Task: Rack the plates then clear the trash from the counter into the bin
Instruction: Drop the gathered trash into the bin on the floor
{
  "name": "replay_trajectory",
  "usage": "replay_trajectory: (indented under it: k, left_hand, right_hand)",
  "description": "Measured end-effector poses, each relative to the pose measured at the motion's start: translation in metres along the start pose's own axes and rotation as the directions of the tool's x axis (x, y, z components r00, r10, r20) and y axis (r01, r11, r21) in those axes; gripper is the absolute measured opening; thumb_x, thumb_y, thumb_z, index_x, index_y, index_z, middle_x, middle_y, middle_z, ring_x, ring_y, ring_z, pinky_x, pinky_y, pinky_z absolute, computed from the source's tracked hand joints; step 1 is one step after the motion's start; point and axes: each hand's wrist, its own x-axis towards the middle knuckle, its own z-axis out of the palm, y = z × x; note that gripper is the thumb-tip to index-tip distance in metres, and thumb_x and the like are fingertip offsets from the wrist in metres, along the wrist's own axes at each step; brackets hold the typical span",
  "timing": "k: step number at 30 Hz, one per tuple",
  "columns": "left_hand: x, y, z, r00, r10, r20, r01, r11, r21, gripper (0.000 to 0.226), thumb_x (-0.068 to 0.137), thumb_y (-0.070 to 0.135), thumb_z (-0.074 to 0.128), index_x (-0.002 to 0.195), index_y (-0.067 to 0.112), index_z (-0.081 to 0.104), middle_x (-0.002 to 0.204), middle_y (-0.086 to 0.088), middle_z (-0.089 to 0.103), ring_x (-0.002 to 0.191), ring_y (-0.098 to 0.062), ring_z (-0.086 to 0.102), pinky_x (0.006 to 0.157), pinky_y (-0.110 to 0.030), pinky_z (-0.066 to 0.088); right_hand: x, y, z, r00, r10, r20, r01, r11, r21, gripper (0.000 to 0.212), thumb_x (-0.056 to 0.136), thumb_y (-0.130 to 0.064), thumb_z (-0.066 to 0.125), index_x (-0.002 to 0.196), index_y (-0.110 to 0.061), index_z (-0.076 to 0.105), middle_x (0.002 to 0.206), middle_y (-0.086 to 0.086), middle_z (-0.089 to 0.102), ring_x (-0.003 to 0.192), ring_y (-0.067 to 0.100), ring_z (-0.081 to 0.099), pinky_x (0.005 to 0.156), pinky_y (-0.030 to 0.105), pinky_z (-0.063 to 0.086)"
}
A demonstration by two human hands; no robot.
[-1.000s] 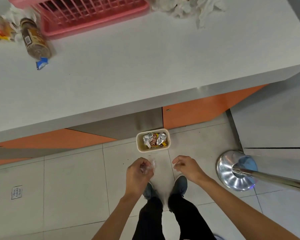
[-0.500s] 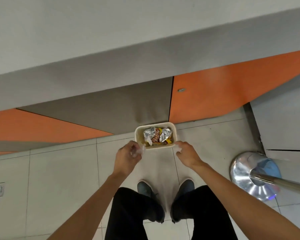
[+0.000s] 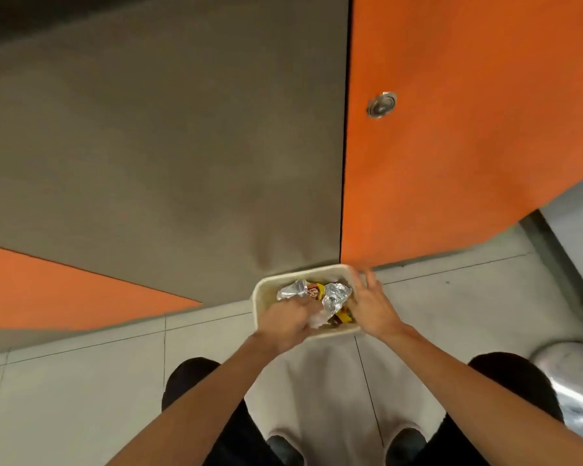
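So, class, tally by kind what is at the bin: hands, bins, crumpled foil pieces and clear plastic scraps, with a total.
Hands: 2, left hand and right hand
Bin: 1
Crumpled foil pieces: 2
Clear plastic scrap: 1
Total: 6

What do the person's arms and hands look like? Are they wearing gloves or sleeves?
No gloves and no sleeves in view. The left forearm and right forearm are bare, and so are the left hand and right hand. I see no watch, bracelet or ring. Below them are black trousers.
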Motion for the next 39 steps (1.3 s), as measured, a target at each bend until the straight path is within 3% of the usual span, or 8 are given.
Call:
replay_trajectory:
  k: [4, 11, 20, 25, 31, 33, 37, 39]
  left_hand:
    - [0.039, -0.025, 0.025, 0.994, -0.101, -0.039, 0.104, 0.990, 0.100, 0.048, 0.085, 0.015, 0.055, 0.131, 0.030, 0.053, 0.131, 0.002, 0.058, 0.112, -0.025, 0.061, 0.082, -0.034, 0.049]
    - [0.064, -0.060, 0.076, 0.966, -0.256, 0.022, 0.249, 0.953, 0.171, 0.035, 0.089, 0.013, 0.051, 0.121, 0.022, 0.061, 0.123, -0.006, 0.063, 0.113, -0.029, 0.060, 0.089, -0.038, 0.048]
    - [0.102, -0.081, 0.127, 0.921, -0.344, 0.183, 0.340, 0.939, 0.053, 0.024, 0.091, 0.012, 0.051, 0.110, 0.015, 0.066, 0.118, -0.009, 0.067, 0.111, -0.029, 0.062, 0.088, -0.033, 0.047]
    - [0.104, -0.094, 0.141, 0.887, -0.409, 0.213, 0.386, 0.911, 0.144, 0.033, 0.095, 0.004, 0.043, 0.117, 0.012, 0.065, 0.120, -0.010, 0.066, 0.112, -0.028, 0.063, 0.093, -0.036, 0.050]
    - [0.092, -0.083, 0.127, 0.879, -0.423, 0.219, 0.391, 0.903, 0.176, 0.029, 0.092, 0.016, 0.048, 0.116, 0.014, 0.064, 0.125, -0.010, 0.062, 0.116, -0.026, 0.059, 0.095, -0.034, 0.047]
    - [0.084, -0.076, 0.118, 0.879, -0.418, 0.228, 0.404, 0.908, 0.107, 0.028, 0.092, 0.021, 0.048, 0.113, 0.013, 0.065, 0.121, -0.009, 0.064, 0.112, -0.025, 0.060, 0.088, -0.031, 0.047]
    - [0.071, -0.068, 0.090, 0.879, -0.411, 0.242, 0.433, 0.900, -0.045, 0.022, 0.087, 0.028, 0.050, 0.087, 0.012, 0.065, 0.100, -0.007, 0.071, 0.094, -0.026, 0.065, 0.070, -0.028, 0.044]
    - [0.063, -0.066, 0.072, 0.888, -0.409, 0.211, 0.426, 0.903, -0.044, 0.027, 0.088, 0.028, 0.049, 0.095, 0.010, 0.069, 0.103, -0.008, 0.072, 0.097, -0.026, 0.066, 0.072, -0.030, 0.045]
  right_hand:
    - [0.023, 0.018, 0.030, 0.996, -0.057, -0.065, 0.055, 0.998, -0.039, 0.072, 0.098, -0.015, 0.046, 0.155, -0.023, 0.003, 0.159, 0.008, 0.014, 0.132, 0.035, 0.038, 0.101, 0.044, 0.045]
    - [0.036, 0.038, 0.055, 0.964, -0.143, -0.222, 0.113, 0.983, -0.142, 0.068, 0.101, -0.025, 0.041, 0.156, -0.021, 0.002, 0.134, 0.009, 0.041, 0.100, 0.031, 0.055, 0.076, 0.042, 0.050]
    - [0.037, 0.044, 0.062, 0.948, -0.155, -0.279, 0.130, 0.986, -0.105, 0.064, 0.101, -0.030, 0.038, 0.154, -0.027, 0.003, 0.126, 0.005, 0.044, 0.101, 0.028, 0.053, 0.073, 0.041, 0.050]
    - [0.039, 0.039, 0.066, 0.950, -0.160, -0.269, 0.128, 0.983, -0.134, 0.066, 0.100, -0.030, 0.040, 0.154, -0.029, 0.001, 0.123, 0.004, 0.045, 0.100, 0.027, 0.053, 0.072, 0.042, 0.052]
    - [0.041, 0.040, 0.065, 0.954, -0.148, -0.259, 0.106, 0.980, -0.167, 0.066, 0.100, -0.032, 0.039, 0.153, -0.028, 0.001, 0.123, 0.005, 0.046, 0.099, 0.029, 0.054, 0.070, 0.041, 0.050]
    - [0.039, 0.038, 0.064, 0.957, -0.139, -0.254, 0.097, 0.980, -0.172, 0.066, 0.100, -0.033, 0.039, 0.153, -0.029, 0.000, 0.123, 0.005, 0.046, 0.100, 0.029, 0.054, 0.070, 0.040, 0.049]
    - [0.036, 0.034, 0.058, 0.968, -0.126, -0.218, 0.088, 0.981, -0.173, 0.069, 0.100, -0.034, 0.041, 0.154, -0.028, -0.002, 0.123, 0.008, 0.045, 0.104, 0.030, 0.051, 0.075, 0.042, 0.050]
    - [0.034, 0.031, 0.053, 0.976, -0.119, -0.182, 0.085, 0.979, -0.184, 0.074, 0.099, -0.035, 0.045, 0.154, -0.027, -0.004, 0.125, 0.009, 0.043, 0.107, 0.030, 0.050, 0.079, 0.043, 0.049]
